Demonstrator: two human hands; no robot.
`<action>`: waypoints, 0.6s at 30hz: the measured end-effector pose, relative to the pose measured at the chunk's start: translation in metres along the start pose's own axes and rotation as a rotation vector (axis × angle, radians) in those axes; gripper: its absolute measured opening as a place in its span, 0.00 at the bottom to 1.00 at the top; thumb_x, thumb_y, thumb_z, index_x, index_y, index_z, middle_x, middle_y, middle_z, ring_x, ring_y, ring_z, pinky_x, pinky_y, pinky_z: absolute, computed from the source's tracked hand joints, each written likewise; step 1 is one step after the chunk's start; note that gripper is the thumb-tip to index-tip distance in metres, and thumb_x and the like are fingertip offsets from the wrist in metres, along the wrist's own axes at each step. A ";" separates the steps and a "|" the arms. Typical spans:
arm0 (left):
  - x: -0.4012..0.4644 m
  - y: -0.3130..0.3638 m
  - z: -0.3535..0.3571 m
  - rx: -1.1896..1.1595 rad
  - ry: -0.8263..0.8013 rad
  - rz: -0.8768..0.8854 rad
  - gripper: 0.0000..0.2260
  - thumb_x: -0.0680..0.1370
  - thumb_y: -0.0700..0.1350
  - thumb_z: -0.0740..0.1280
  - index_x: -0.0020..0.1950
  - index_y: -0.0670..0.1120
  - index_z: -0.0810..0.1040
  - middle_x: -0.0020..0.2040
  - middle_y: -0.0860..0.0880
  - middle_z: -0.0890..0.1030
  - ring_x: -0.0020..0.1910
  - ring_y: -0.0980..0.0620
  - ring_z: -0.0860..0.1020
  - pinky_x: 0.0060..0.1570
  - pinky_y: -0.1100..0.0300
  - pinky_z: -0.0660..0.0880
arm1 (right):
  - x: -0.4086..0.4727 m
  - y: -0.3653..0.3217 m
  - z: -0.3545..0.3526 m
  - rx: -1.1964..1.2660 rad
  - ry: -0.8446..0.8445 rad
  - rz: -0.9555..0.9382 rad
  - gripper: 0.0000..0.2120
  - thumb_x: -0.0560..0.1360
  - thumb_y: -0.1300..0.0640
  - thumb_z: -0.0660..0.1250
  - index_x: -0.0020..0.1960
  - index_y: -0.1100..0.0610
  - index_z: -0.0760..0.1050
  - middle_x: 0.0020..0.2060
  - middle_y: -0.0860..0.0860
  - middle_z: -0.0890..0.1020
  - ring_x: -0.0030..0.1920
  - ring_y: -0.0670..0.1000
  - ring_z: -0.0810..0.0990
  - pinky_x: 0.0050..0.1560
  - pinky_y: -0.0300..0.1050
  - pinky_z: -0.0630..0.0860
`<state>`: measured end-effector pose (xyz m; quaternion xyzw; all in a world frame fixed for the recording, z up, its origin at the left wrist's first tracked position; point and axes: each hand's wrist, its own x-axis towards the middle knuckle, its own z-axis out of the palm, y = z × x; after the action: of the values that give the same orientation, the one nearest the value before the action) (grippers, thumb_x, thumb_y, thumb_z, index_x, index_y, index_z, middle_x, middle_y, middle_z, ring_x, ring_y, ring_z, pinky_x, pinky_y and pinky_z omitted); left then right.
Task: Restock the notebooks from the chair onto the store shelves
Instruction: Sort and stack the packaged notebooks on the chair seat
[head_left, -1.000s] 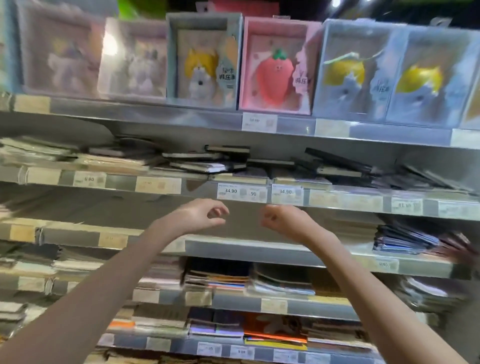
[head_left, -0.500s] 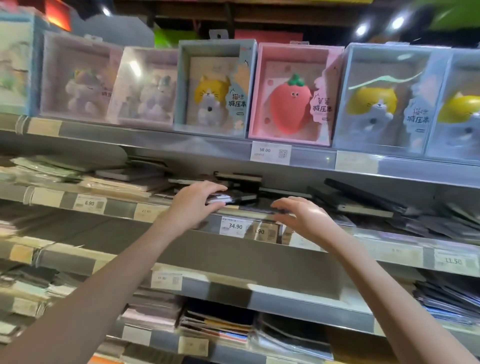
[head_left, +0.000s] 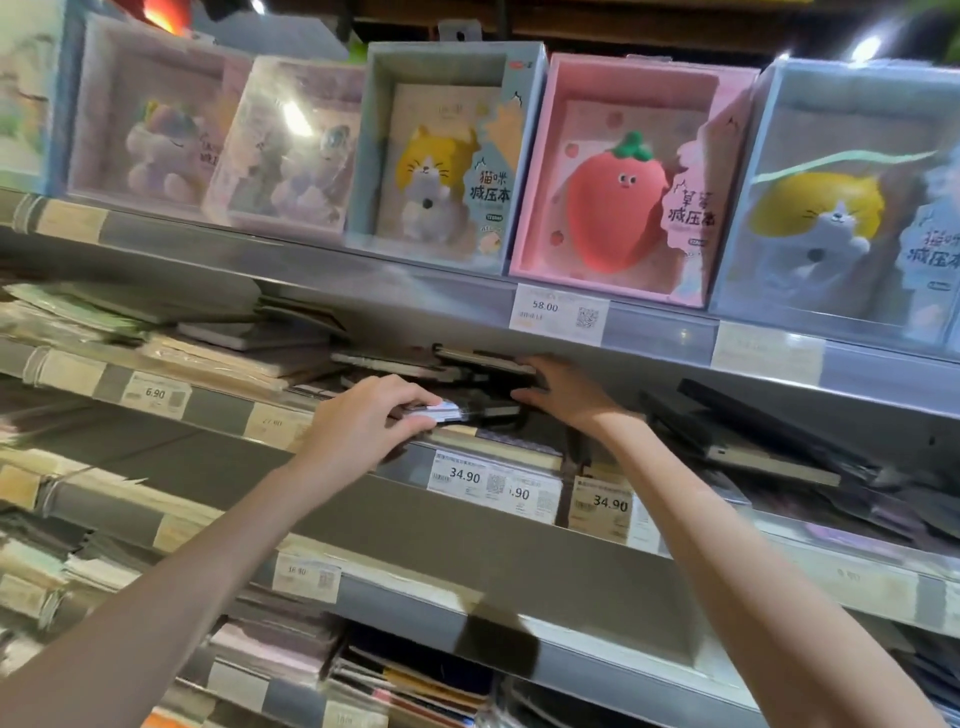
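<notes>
While its fingers curl over the near edge of a dark notebook (head_left: 467, 411), the left hand (head_left: 363, 423) pinches that notebook from above and below at the front of the second shelf (head_left: 519, 452), just left of the 34.90 price tag (head_left: 464, 475). A pale, glossy strip on the notebook shows right at the fingertips. The right hand (head_left: 566, 392) lies just beside it, on the far side of the same notebook, with fingers stretched fairly straight and pressed flat against the dark stack of notebooks (head_left: 457, 364) that sits above and behind the price tag; whether its thumb grips anything cannot be told, since the stack hides it. Both bare forearms reach up from the lower corners of the view.

Left of the price tag, along the same shelf, lie loose heaps of pale and beige notebooks (head_left: 228, 353), behind a 6.90 tag (head_left: 155, 394). Right of it, more dark notebooks (head_left: 753, 441) lie tilted and overlapping. Above the price tag, the top shelf carries upright gift boxes: a pink strawberry box (head_left: 623, 182) over a 58.00 tag (head_left: 558, 314), a blue-grey cat box (head_left: 447, 156) beside it to the left, and another cat box (head_left: 841, 197) to the right. Below the price tag, lower shelves hold further flat stacks, blurred.
</notes>
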<state>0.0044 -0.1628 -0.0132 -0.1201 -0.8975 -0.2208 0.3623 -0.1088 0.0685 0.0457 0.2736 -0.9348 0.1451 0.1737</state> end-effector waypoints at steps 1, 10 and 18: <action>0.000 -0.001 0.001 0.004 0.005 0.003 0.08 0.75 0.55 0.65 0.54 0.59 0.78 0.51 0.60 0.78 0.52 0.59 0.73 0.47 0.55 0.73 | 0.007 0.004 0.002 -0.019 0.001 -0.018 0.26 0.76 0.49 0.65 0.71 0.55 0.64 0.67 0.56 0.70 0.65 0.57 0.70 0.63 0.48 0.69; -0.006 -0.008 0.008 -0.023 0.056 0.011 0.16 0.72 0.63 0.58 0.55 0.62 0.77 0.53 0.63 0.77 0.54 0.61 0.73 0.46 0.54 0.74 | 0.052 0.014 0.012 0.077 -0.058 0.018 0.29 0.72 0.51 0.70 0.70 0.55 0.65 0.68 0.54 0.69 0.67 0.55 0.68 0.65 0.45 0.64; -0.007 -0.006 0.009 -0.027 0.058 -0.001 0.12 0.73 0.57 0.67 0.56 0.62 0.77 0.54 0.63 0.76 0.55 0.60 0.72 0.47 0.55 0.73 | 0.062 0.009 0.024 0.271 0.068 0.071 0.20 0.74 0.62 0.68 0.65 0.58 0.72 0.64 0.55 0.74 0.65 0.55 0.70 0.58 0.37 0.61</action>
<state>0.0017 -0.1646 -0.0254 -0.1180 -0.8836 -0.2365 0.3864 -0.1690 0.0386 0.0473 0.2562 -0.9093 0.2854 0.1617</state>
